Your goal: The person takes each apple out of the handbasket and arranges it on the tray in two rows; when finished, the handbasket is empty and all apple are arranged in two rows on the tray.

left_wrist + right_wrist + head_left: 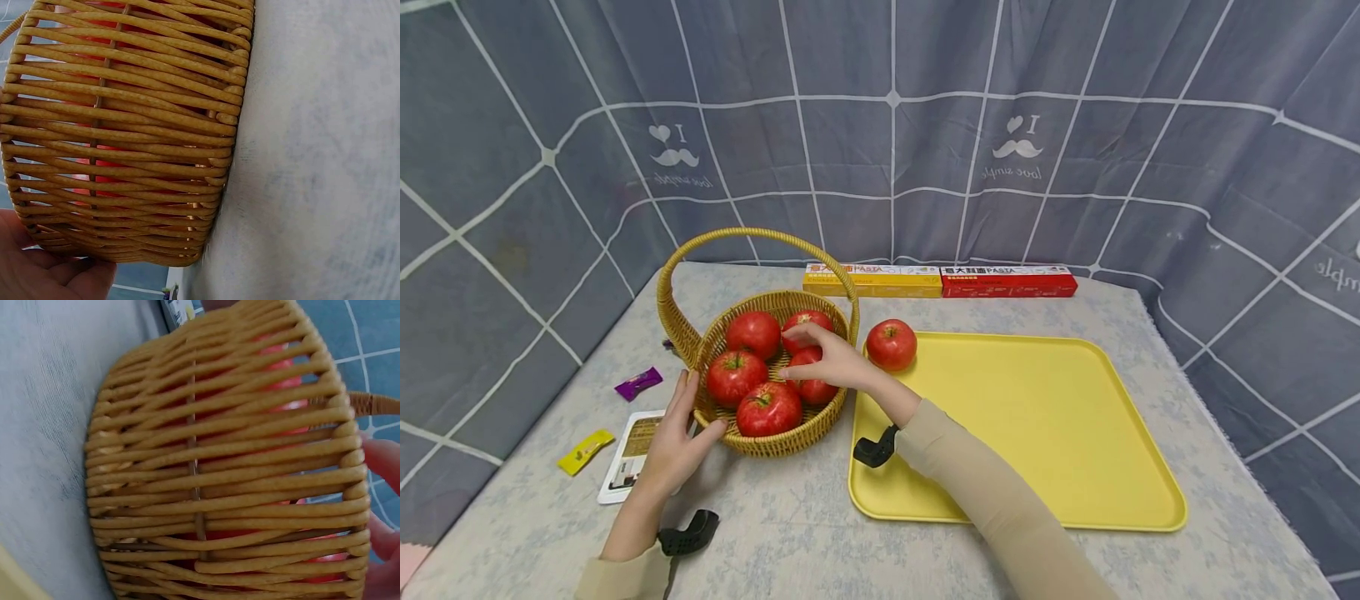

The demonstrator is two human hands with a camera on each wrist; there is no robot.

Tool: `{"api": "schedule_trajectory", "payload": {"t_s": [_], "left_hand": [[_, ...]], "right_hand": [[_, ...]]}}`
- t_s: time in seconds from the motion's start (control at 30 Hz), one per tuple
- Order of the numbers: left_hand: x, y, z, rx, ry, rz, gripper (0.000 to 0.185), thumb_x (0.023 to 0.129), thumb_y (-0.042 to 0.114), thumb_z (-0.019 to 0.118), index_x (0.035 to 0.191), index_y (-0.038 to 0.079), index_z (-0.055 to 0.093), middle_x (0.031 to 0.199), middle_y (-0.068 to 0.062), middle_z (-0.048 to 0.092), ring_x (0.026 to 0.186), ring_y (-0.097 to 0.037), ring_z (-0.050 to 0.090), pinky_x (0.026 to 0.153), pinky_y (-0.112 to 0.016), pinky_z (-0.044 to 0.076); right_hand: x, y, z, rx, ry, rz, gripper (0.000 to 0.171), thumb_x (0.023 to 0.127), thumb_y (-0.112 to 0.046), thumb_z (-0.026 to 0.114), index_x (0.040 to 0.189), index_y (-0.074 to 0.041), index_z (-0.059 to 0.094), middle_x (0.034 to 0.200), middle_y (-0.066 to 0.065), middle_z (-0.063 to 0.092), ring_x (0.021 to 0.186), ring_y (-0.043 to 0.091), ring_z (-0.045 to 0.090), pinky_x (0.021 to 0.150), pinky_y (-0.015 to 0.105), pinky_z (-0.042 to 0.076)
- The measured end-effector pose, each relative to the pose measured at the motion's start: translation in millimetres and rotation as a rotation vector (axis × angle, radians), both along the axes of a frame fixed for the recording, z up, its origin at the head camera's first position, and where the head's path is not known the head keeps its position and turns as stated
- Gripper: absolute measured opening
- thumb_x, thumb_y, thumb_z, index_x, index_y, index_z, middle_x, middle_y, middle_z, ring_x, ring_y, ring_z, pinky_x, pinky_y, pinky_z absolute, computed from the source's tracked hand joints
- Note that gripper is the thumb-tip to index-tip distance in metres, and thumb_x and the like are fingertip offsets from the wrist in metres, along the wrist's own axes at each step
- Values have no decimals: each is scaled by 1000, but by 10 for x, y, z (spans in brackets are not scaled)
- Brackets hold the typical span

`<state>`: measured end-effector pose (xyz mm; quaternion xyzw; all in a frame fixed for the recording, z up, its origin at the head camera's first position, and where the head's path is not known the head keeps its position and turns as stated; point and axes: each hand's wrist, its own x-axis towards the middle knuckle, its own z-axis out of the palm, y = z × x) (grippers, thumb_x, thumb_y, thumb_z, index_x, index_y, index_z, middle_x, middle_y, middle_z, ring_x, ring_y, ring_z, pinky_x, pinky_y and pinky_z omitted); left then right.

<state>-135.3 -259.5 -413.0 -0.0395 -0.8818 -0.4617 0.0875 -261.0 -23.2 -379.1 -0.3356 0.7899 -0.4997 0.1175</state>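
From the head view, I see a round basket of woven yellow-brown wicker with a high arched handle, standing on a pale, patterned surface. Five round red apples lie inside, at eleven, one, four, six and nine o'clock. The left hand is at eight o'clock of the basket, its fingers quite straight against the outside. The right hand comes in from three o'clock, above the four o'clock apple. Its thumb and fingers stand apart; I cannot tell whether it bears any weight. To the right, a flat yellow rectangular tray has one more red apple at its ten o'clock corner.

In the left wrist view, the left hand appears at seven o'clock, touching the basket near the rim. In my judgement, light and steady pressure there is better than squeezing, so that the basket does not tilt.

In the right wrist view, some fingers of the right hand show at three to four o'clock, beyond the rim. I would advise spreading them around the apple's widest part and keeping the wrist clear of the handle.
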Motion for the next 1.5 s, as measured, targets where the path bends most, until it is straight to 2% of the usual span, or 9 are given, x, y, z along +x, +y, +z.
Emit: {"api": "schedule_trajectory", "payload": {"t_s": [0.13,0.33,0.6,0.87,1.1,1.23,1.33,1.5], "left_hand": [[-1,5,11,-1,-3,-1,82,87,14,60,149,-2,8,154,-22,-2,140,-38,5,107,-52,19],[-9,11,22,-3,0,-4,82,88,15,60,149,-2,8,154,-23,-2,140,-39,4,104,-58,20],[-13,10,18,1,-5,-2,82,88,15,60,149,-1,7,155,-22,-3,140,-39,4,104,-59,20],[-7,20,7,-6,0,2,82,88,15,60,149,-2,8,154,-23,-1,140,-41,6,104,-58,20],[2,15,-6,-13,-5,3,82,88,16,60,149,-2,8,155,-22,-2,140,-40,5,106,-56,18],[5,13,-7,-12,-3,2,82,87,15,60,149,-1,8,155,-22,-2,140,-39,4,107,-55,18],[3,12,-6,-10,2,0,82,87,15,60,149,-1,8,154,-22,-2,140,-39,5,107,-54,18],[0,7,0,-3,4,-1,82,87,14,60,149,-1,8,155,-21,-3,140,-38,5,107,-54,19]], "right_hand": [[-61,-48,15,31,-24,23,54,82,-19,72,130,-6,51,128,10,54,117,17,49,96,21,39],[-122,-97,20,3,-61,30,51,81,-10,73,127,1,53,124,15,55,112,20,52,93,21,42],[-126,-144,49,160,-28,1,49,80,-7,72,126,-2,54,124,10,55,116,20,49,95,25,41],[-115,-178,23,163,5,-27,45,79,2,69,122,-2,57,121,9,56,115,20,51,95,24,41],[-12,-178,-17,118,154,-92,38,82,-3,70,117,-9,60,118,2,57,113,14,51,96,20,39],[79,-135,10,22,259,-123,31,83,-6,69,114,-10,63,115,1,60,112,14,51,95,21,40],[183,-55,106,-83,244,-115,29,83,-7,70,112,-9,64,115,3,61,111,15,52,94,23,41],[327,146,299,-183,112,-74,29,85,-10,70,113,-9,63,117,3,60,112,14,51,93,25,43]]}}
